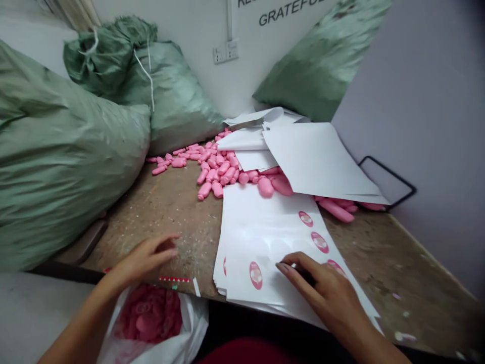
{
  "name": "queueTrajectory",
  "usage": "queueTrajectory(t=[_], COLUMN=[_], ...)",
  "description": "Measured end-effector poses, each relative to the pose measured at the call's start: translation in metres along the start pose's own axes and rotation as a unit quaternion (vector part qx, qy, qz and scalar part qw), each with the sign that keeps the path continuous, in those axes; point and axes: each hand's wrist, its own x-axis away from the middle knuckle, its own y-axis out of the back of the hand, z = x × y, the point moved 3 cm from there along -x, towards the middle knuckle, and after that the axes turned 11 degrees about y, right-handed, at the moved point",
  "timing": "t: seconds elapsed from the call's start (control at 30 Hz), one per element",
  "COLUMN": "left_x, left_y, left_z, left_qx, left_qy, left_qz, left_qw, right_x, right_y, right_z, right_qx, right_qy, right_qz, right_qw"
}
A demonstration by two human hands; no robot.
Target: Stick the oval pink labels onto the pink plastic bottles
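Observation:
My right hand (322,285) is over the top sheet of a stack of white sticker sheets (242,227). Its thumb and fingertips come together at the paper, and whatever lies between them is too small to make out. Pink oval stickers, one of them a lone sticker (255,275) left of these fingertips, show on the sheet; pale spots mark other places. My left hand (155,255) hovers over the table's front edge, left of the stack, its fingers loosely apart and holding nothing. Under it hangs a white bag (193,316) with pink pieces (149,313) inside.
Small pink bottle-shaped pieces (215,167) are heaped behind the stack, partly under loose white sheets (318,156). Large green sacks (68,151) crowd the left and back of the worn brown table (151,212). A black metal loop (401,184) juts out at right.

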Motion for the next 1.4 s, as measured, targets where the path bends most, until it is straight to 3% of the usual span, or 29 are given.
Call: queueTrajectory(t=[0.13, 0.23, 0.33, 0.47, 0.63, 0.77, 0.87, 1.0, 1.03, 1.1, 1.2, 1.27, 1.33, 1.4], left_x=[-0.102, -0.162, -0.192, -0.203, -0.191, -0.151, -0.111, -0.061, -0.05, -0.031, -0.012, -0.007, -0.007, -0.01], left_y=[-0.017, -0.031, -0.041, -0.042, -0.026, -0.015, -0.035, -0.092, -0.104, -0.119, -0.12, -0.118, -0.118, -0.126], left_z=[-0.064, -0.091, -0.104, -0.106, -0.085, -0.071, -0.076, -0.089, -0.09, -0.091, -0.092, -0.096, -0.104, -0.113], left_qx=[-0.038, -0.084, -0.121, -0.144, -0.121, -0.019, 0.133, 0.335, 0.348, 0.275, 0.059, 0.01, 0.084, 0.26], left_qy=[-0.033, -0.022, -0.01, 0.018, 0.061, 0.045, -0.002, -0.039, -0.046, -0.073, -0.133, -0.156, -0.146, -0.081], left_qz=[-0.117, -0.148, -0.131, -0.093, -0.071, -0.114, -0.116, -0.041, -0.023, -0.023, -0.045, -0.034, -0.006, 0.057], left_qw=[0.992, 0.985, 0.984, 0.985, 0.988, 0.992, 0.984, 0.94, 0.936, 0.958, 0.988, 0.987, 0.986, 0.96], right_x=[-0.001, 0.0, -0.001, -0.007, -0.01, -0.007, -0.003, 0.002, 0.003, 0.005, 0.007, 0.007, 0.006, 0.004], right_y=[-0.015, -0.017, -0.012, -0.007, -0.005, -0.006, -0.009, -0.011, -0.011, -0.008, -0.005, -0.004, -0.005, -0.007], right_z=[0.0, 0.0, 0.004, 0.009, 0.006, 0.011, 0.02, 0.027, 0.027, 0.026, 0.026, 0.027, 0.029, 0.03], right_qx=[0.026, 0.04, 0.06, 0.061, 0.057, 0.087, 0.103, 0.114, 0.121, 0.135, 0.15, 0.164, 0.18, 0.192], right_qy=[-0.003, -0.007, -0.01, -0.012, -0.009, 0.018, 0.045, 0.055, 0.05, 0.039, 0.027, 0.019, 0.016, 0.02], right_qz=[0.033, 0.049, 0.051, 0.047, 0.051, 0.041, 0.05, 0.063, 0.063, 0.066, 0.074, 0.07, 0.065, 0.062], right_qw=[0.999, 0.998, 0.997, 0.997, 0.997, 0.995, 0.992, 0.99, 0.989, 0.988, 0.986, 0.984, 0.981, 0.979])
